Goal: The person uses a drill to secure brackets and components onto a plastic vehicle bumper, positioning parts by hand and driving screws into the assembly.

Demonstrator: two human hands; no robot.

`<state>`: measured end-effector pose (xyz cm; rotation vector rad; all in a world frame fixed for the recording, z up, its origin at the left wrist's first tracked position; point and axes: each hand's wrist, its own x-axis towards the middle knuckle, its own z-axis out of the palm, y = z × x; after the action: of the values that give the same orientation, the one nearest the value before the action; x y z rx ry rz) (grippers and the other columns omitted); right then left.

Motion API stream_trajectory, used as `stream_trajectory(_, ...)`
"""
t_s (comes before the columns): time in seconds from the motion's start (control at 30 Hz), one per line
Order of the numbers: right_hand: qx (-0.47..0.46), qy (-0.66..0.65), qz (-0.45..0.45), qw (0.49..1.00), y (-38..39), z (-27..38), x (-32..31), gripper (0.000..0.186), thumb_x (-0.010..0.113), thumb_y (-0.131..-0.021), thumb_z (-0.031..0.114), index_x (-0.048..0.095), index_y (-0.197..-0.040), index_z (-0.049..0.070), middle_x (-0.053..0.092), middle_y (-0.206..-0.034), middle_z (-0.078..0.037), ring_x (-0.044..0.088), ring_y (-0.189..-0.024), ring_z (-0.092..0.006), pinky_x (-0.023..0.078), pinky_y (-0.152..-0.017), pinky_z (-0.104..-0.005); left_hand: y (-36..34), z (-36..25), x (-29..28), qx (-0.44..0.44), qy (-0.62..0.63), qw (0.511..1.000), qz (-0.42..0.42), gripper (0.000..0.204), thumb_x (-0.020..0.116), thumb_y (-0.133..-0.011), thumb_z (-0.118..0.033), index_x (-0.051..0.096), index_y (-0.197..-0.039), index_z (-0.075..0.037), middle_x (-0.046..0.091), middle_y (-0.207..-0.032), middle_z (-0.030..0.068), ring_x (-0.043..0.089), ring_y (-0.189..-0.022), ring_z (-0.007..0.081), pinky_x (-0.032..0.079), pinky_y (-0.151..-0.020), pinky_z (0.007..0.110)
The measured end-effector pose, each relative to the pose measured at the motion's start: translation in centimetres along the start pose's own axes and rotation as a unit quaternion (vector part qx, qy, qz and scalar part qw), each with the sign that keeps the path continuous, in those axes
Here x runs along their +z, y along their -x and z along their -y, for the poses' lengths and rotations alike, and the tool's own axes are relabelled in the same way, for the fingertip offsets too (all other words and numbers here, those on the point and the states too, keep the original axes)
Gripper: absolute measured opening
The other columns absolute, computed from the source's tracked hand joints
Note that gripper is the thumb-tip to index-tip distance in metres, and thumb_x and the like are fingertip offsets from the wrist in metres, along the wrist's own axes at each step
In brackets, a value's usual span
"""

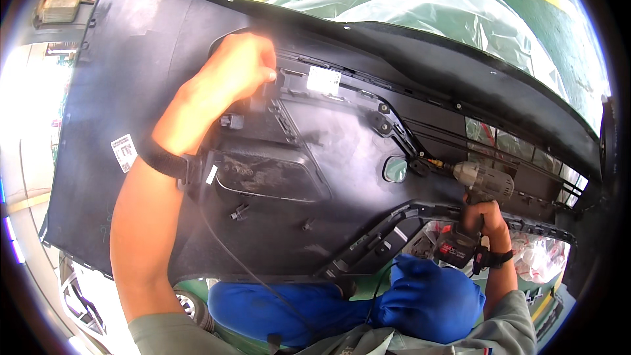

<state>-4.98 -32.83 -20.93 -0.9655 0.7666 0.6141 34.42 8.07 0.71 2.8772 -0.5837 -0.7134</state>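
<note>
A large black moulded plastic panel lies in front of me, its ribbed back with clips and slots facing up. My right hand is wrapped round the grip of a cordless power driver, near the panel's right side. The driver's bit points left, close to a black bracket beside a small oval cutout. My left hand is closed at the upper middle of the panel, next to a long trim strip. Its fingertips are turned down, and what they hold, if anything, is hidden.
Clear plastic sheeting lies on the green floor beyond the panel. Bagged items show through the lower right opening. A thin dark cable runs down over the panel toward me. A wheel shows at lower left.
</note>
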Motion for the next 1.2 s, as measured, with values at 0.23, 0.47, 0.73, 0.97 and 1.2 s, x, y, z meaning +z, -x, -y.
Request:
stream_trajectory(0.23, 0.012, -0.001, -0.012, 1.000, 0.5, 1.1, 1.3, 0.030, 0.059, -0.075, 0.002, 0.059, -0.105, -0.002, 0.060, -0.063, -0.010, 0.058, -0.049, -0.0206, 0.044, -0.047, -0.0314, 0.7, 0.3, 0.2, 0.013, -0.065, 0.997, -0.044, 0.016, 0.079, -0.079, -0.007, 0.068, -0.082, 0.004, 0.065, -0.068, 0.0152, 0.062, -0.063, 0.0209, 0.049, -0.061, 0.036)
stream_trajectory(0.47, 0.007, 0.010, -0.003, 1.000, 0.8, 1.3, 1.1, 0.032, 0.060, -0.076, 0.003, 0.058, -0.108, -0.003, 0.061, -0.063, -0.011, 0.059, -0.050, -0.0221, 0.044, -0.048, -0.0320, 0.6, -0.8, -0.5, -0.009, -0.027, 0.999, -0.017, 0.015, 0.078, -0.076, -0.007, 0.073, -0.083, 0.005, 0.068, -0.071, 0.0171, 0.065, -0.065, 0.0224, 0.051, -0.064, 0.036)
stream_trajectory(0.73, 0.033, 0.003, -0.011, 0.999, 0.9, 2.0, 1.4, 0.033, 0.060, -0.075, 0.002, 0.059, -0.107, -0.004, 0.061, -0.065, -0.012, 0.058, -0.049, -0.0222, 0.044, -0.048, -0.0321, 0.5, -2.0, -0.3, -0.087, -0.019, 0.996, -0.015, 0.010, 0.076, -0.077, -0.006, 0.074, -0.082, 0.003, 0.070, -0.070, 0.0113, 0.065, -0.066, 0.0162, 0.051, -0.065, 0.033)
stream_trajectory(0.97, 0.023, 0.018, -0.006, 1.000, 1.4, 2.7, 1.8, 0.031, 0.060, -0.073, 0.001, 0.062, -0.104, -0.002, 0.062, -0.071, -0.009, 0.060, -0.053, -0.0175, 0.045, -0.049, -0.0291, 1.2, -2.0, 0.6, -0.057, -0.076, 0.992, -0.081, 0.019, 0.078, -0.081, -0.014, 0.072, -0.082, 0.004, 0.067, -0.066, 0.0147, 0.064, -0.060, 0.0210, 0.051, -0.061, 0.036)
stream_trajectory(1.2, 0.001, 0.020, -0.006, 1.000, 1.1, 2.2, 1.6, 0.031, 0.058, -0.073, 0.001, 0.063, -0.104, -0.001, 0.063, -0.074, -0.006, 0.060, -0.055, -0.0160, 0.045, -0.051, -0.0278, 1.3, -2.1, 0.9, -0.035, -0.111, 0.990, -0.079, 0.020, 0.077, -0.082, -0.015, 0.073, -0.084, 0.004, 0.069, -0.071, 0.0174, 0.069, -0.067, 0.0257, 0.052, -0.066, 0.038)
